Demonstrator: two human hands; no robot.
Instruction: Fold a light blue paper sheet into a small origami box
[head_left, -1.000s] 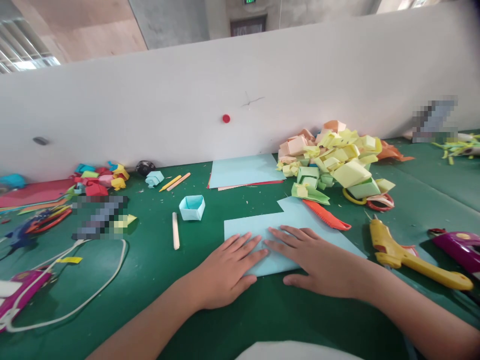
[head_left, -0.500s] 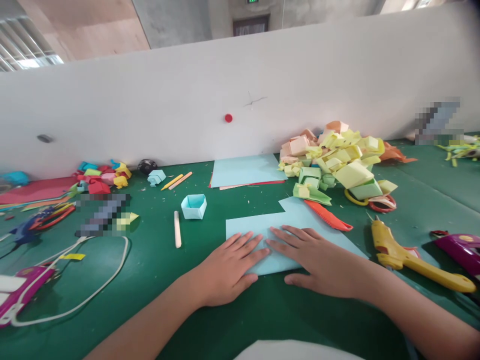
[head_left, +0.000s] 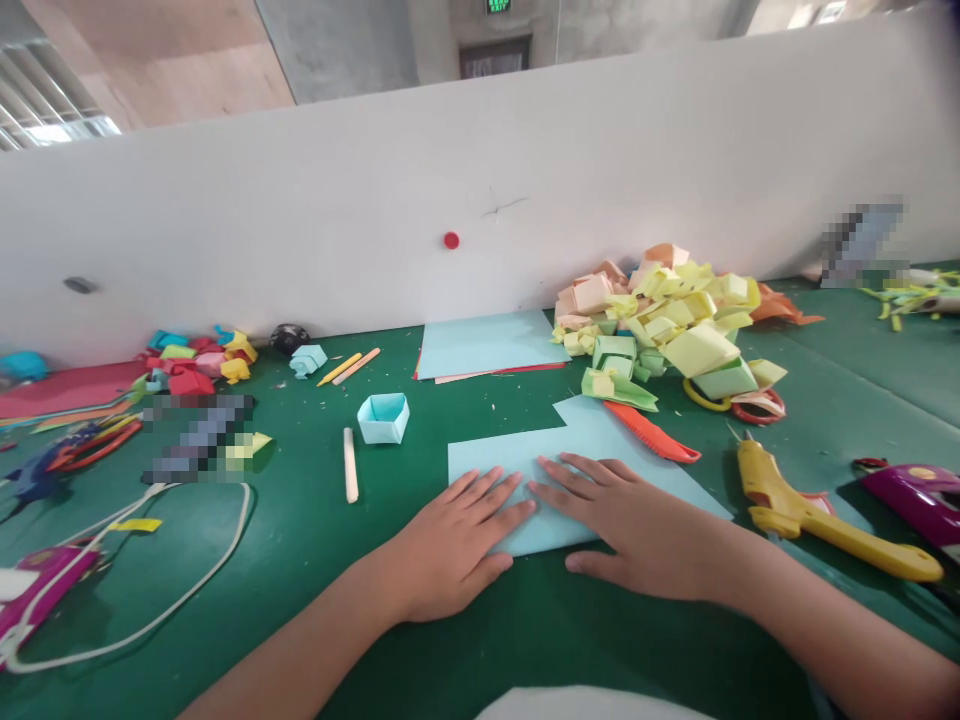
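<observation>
A light blue sheet of paper lies on the green table in front of me. My left hand lies flat on its near left part with fingers stretched out. My right hand rests flat beside it on the sheet's right part, fingers spread and pointing left. The fingertips of both hands nearly meet at the sheet's middle. Neither hand holds anything.
A small folded blue paper box and a white stick lie to the left. Behind are more blue sheets, a heap of folded yellow and orange paper, an orange cutter, a yellow glue gun and a white partition.
</observation>
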